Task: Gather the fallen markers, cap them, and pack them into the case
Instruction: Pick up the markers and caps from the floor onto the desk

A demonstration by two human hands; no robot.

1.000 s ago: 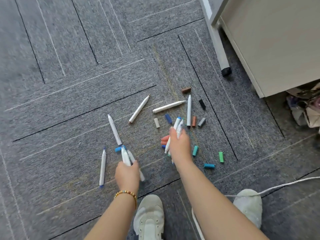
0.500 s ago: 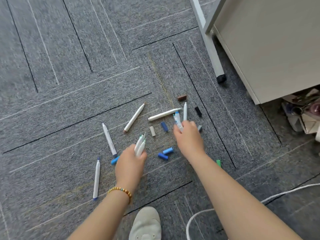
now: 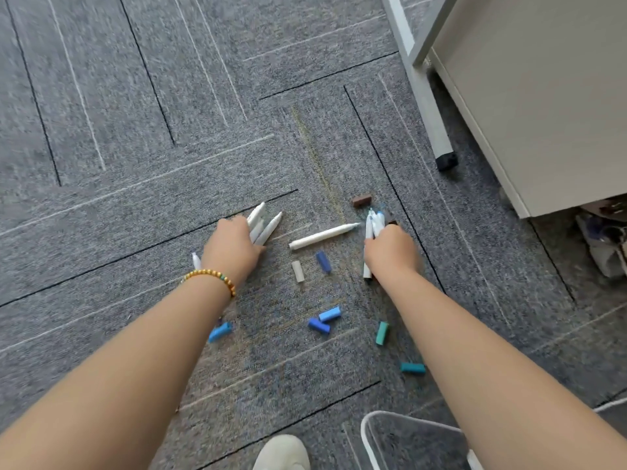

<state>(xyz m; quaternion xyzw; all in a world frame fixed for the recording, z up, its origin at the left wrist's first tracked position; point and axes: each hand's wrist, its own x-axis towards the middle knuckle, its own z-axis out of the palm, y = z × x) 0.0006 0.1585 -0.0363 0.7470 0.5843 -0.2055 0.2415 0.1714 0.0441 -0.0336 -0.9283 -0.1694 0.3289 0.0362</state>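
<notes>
White uncapped markers and loose coloured caps lie scattered on grey carpet. My left hand point(image 3: 234, 247) grips a bunch of white markers point(image 3: 263, 225) whose tips fan out up and to the right. My right hand point(image 3: 392, 254) holds another bunch of markers point(image 3: 373, 225) with blue tips pointing away from me. Between the hands lies one loose white marker point(image 3: 322, 236). A cream cap point(image 3: 298, 271) and a dark blue cap point(image 3: 323, 261) lie just below it. More blue caps point(image 3: 324, 320) and teal caps point(image 3: 381, 333) lie nearer to me. A brown cap point(image 3: 361, 200) sits beyond my right hand.
A white desk leg point(image 3: 431, 106) with a black foot and a beige cabinet point(image 3: 529, 96) stand at the upper right. A clear plastic case edge point(image 3: 400, 432) shows at the bottom, beside my white shoe point(image 3: 281, 452). A light blue cap point(image 3: 220, 331) lies under my left forearm.
Both hands have reached farther out. My left hand moved up to the marker that lay at the upper left and now holds more markers; my right hand reached the markers near the brown cap.
</notes>
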